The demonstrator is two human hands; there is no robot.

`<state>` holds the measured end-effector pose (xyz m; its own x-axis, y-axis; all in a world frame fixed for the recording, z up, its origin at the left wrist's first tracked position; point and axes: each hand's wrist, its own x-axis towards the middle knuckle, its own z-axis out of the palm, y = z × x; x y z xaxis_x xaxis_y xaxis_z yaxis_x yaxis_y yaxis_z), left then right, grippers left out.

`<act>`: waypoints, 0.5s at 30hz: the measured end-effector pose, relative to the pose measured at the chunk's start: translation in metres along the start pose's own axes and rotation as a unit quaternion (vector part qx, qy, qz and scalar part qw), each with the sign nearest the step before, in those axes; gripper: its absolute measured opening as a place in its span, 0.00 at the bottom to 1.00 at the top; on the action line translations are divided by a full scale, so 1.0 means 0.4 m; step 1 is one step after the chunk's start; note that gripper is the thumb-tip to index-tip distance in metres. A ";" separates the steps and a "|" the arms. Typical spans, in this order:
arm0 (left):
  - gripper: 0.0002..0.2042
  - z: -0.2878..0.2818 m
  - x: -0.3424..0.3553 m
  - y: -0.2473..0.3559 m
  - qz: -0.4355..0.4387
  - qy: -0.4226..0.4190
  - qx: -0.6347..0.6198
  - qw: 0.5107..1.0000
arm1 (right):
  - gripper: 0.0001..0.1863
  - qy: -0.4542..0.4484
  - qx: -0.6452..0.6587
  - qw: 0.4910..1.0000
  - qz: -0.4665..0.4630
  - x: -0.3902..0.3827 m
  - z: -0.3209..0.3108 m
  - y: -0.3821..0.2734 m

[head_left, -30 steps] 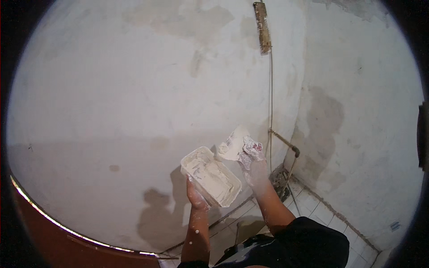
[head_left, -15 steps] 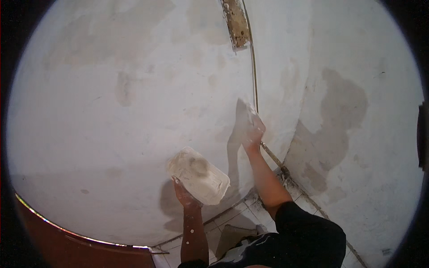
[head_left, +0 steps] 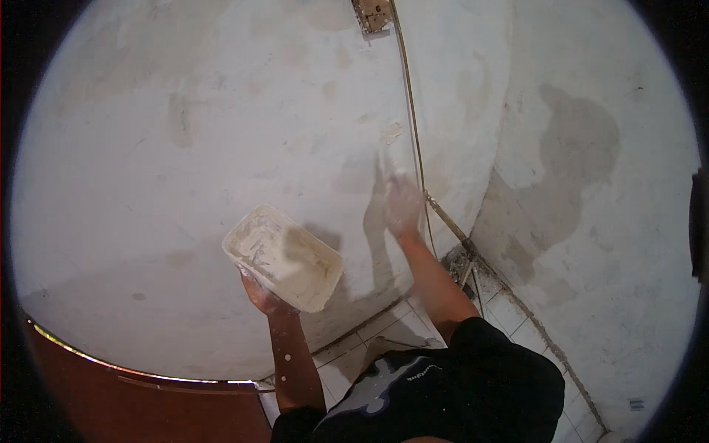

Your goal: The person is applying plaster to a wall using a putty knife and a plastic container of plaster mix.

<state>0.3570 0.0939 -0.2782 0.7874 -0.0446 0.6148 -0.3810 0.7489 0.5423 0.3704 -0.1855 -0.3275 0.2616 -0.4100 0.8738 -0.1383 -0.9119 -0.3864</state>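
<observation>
My left hand [head_left: 264, 299] grips the lower left side of a whitish rectangular plastic tub [head_left: 325, 297]. The tub is tilted so that its inside shows, coated with pale putty. My right hand [head_left: 403, 207] is up close to the wall [head_left: 244, 133], blurred by motion and closed. From its top juts a thin, pale, blade-like end of what looks like a putty scraper [head_left: 384, 161]; its handle is hidden in the hand. Just above that lies a small cream putty patch [head_left: 393, 133] on the wall, left of a thin cable.
The thin brown cable [head_left: 410, 103] runs down the wall from a worn box [head_left: 374, 16]. A pipe [head_left: 447, 217] slants toward the corner. A second wall [head_left: 576, 244] with a damp-looking patch stands right. Below are white floor tiles [head_left: 509, 314] and a reddish-brown panel [head_left: 185, 413].
The tub and my left hand have moved left and up, and the tub's inside faces me more. My right hand has shifted slightly left and up. The cream patch is now uncovered.
</observation>
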 end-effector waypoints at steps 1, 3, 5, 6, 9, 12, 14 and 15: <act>0.23 -0.035 -0.017 0.066 0.006 0.001 -0.007 1.000 | 0.17 0.160 -0.137 0.975 -0.068 -0.030 -0.022 -0.048; 0.23 -0.060 -0.082 0.139 -0.021 0.007 -0.046 0.999 | 0.18 0.145 -0.035 0.989 0.004 -0.019 -0.109 -0.059; 0.24 -0.074 -0.128 0.196 -0.044 0.046 -0.091 0.994 | 0.20 0.146 0.074 0.985 0.055 -0.017 -0.154 -0.085; 0.23 -0.088 -0.147 0.229 -0.028 0.028 -0.066 0.997 | 0.19 0.135 0.087 0.985 0.057 -0.033 -0.169 -0.104; 0.23 -0.115 -0.174 0.299 -0.015 -0.001 0.017 1.000 | 0.17 0.090 0.132 0.977 0.143 -0.040 -0.173 -0.123; 0.24 -0.084 -0.159 0.269 -0.006 0.010 0.068 0.998 | 0.16 0.035 0.114 0.969 0.218 0.003 -0.179 -0.074; 0.25 -0.029 -0.145 0.231 -0.007 0.021 0.087 0.996 | 0.15 0.013 0.072 0.969 0.238 0.054 -0.192 -0.029; 0.24 0.008 -0.137 0.212 -0.009 0.023 0.057 0.998 | 0.16 0.014 0.103 0.967 0.233 0.079 -0.202 -0.008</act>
<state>0.2801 0.1578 -0.2640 0.8148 -0.0257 0.5791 -0.4172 0.6677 0.6165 0.3021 -0.1940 -0.2746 0.1906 -0.7791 0.5972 -0.0411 -0.6141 -0.7881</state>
